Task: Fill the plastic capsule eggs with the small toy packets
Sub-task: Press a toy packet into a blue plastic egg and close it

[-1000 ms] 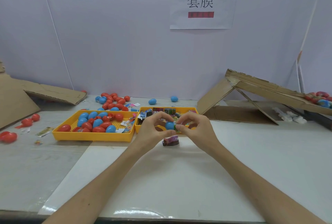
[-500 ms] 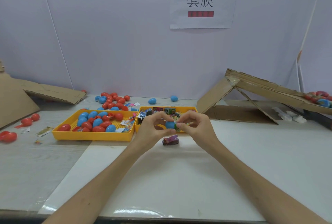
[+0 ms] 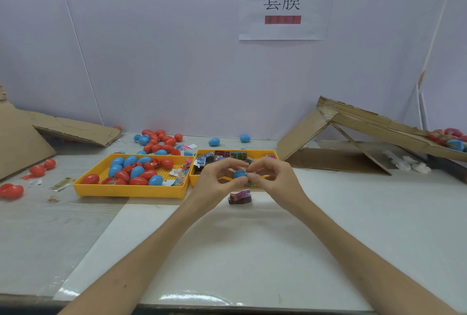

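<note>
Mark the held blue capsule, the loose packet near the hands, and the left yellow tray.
blue capsule [image 3: 238, 174], head view, visible shell.
loose packet [image 3: 240, 196], head view, top face.
left yellow tray [image 3: 131, 192], head view, front wall.

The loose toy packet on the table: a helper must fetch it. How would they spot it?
Find the right-hand yellow tray, full of packets. Just in front of it, nearer the person, one dark purple packet lies alone on the table, outside any tray.

Left grip [image 3: 217, 181] with blue capsule half [image 3: 238, 174], right grip [image 3: 276, 178] with toy packet [image 3: 249, 175], both slightly higher
</note>
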Demonstrator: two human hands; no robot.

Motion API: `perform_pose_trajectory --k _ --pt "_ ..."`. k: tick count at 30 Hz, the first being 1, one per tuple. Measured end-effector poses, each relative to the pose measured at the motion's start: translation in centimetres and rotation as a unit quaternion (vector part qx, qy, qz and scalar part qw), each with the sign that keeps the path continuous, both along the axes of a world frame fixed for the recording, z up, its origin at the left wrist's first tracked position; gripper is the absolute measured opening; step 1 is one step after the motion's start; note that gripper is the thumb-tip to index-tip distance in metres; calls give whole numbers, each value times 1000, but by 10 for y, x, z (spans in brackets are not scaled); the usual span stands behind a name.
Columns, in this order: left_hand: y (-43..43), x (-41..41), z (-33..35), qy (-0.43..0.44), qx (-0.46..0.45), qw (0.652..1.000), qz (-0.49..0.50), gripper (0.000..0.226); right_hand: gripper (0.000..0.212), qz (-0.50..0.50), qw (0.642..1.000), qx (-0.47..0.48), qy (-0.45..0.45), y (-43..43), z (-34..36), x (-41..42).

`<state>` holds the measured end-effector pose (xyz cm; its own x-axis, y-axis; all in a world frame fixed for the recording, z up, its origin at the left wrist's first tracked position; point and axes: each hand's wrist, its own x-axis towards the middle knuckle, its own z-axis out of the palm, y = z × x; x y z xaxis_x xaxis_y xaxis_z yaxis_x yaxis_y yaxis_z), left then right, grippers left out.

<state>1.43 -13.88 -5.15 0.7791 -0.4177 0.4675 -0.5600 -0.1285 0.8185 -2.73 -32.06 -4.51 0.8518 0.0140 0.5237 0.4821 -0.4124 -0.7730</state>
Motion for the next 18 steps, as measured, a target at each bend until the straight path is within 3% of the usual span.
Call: perform_pose_trajectory --k 7,10,14,18 --pt "3 1 0 19 -34 999 2 19 19 12 999 46 -4 -1 -3 2" --pt "1 4 -2 67 -75 995 -9 11 22 -16 996 84 11 -1 -4 5" --pt "3 6 0 134 -152 979 -10 16 38 31 965 216 147 0 0 5" --pt "7 8 3 175 -195 965 1 18 48 83 945 239 209 5 -1 2"
